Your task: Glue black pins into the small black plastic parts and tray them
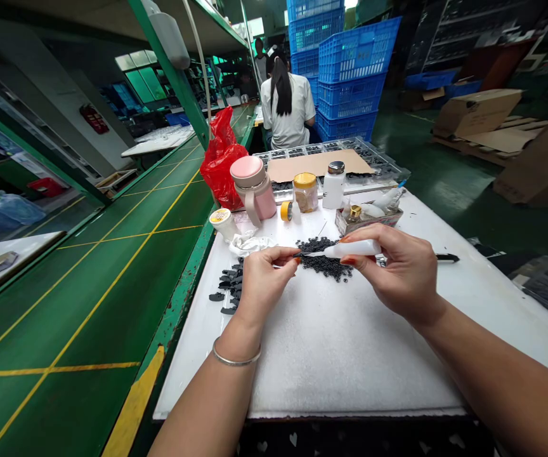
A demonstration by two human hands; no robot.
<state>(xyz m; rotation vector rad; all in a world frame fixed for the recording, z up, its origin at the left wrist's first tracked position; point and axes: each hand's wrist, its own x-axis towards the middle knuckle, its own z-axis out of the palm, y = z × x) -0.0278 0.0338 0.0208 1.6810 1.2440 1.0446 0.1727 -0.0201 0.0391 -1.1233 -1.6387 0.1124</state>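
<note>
Between the thumb and fingers of my left hand [269, 276] is a small black part [297, 255], mostly hidden by the fingertips. My right hand [397, 270] grips a white squeeze bottle [354, 248], held level with its thin nozzle pointing left at the black part. Whether the tip touches the part I cannot tell. Behind and below the nozzle lies a heap of small black rings [328, 266] on the white tabletop [350, 355]. Left of my left hand, several dark curved pieces [229, 282] lie in a loose row.
A pink mug [259, 190], an orange tape roll [286, 211], a yellow-lidded jar [306, 192], a white bottle [333, 187] and a small box [373, 219] stand along the back. Left runs a green conveyor belt [112, 279]. Ahead, a person [287, 105] sits beside stacked blue crates [352, 82].
</note>
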